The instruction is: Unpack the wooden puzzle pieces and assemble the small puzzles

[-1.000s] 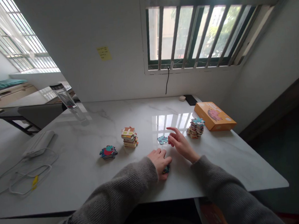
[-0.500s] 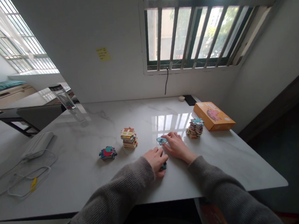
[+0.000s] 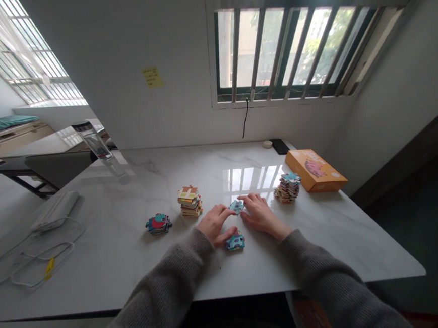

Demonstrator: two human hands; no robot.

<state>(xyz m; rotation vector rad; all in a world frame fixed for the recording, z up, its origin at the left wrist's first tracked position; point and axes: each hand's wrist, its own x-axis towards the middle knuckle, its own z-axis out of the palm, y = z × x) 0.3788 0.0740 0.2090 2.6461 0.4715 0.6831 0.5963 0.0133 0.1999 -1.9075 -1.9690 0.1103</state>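
Note:
A small blue puzzle piece lies flat on the white marble table. My left hand reaches toward it with fingers spread, its index fingertip touching the piece's left edge. On the piece's right side, my right hand lies flat with fingers stretched out against it. A second blue puzzle piece rests uncovered on the table just below my left thumb. Both arms wear grey knit sleeves.
Three puzzle-piece stacks stand on the table: a low one at left, a taller one beside it, another at right next to an orange box. A water bottle, a white power adapter with cable, and a phone sit farther off.
My left hand lifted off the near puzzle piece, leaving it uncovered, and moved up to the far piece. My right hand came down flat beside that piece.

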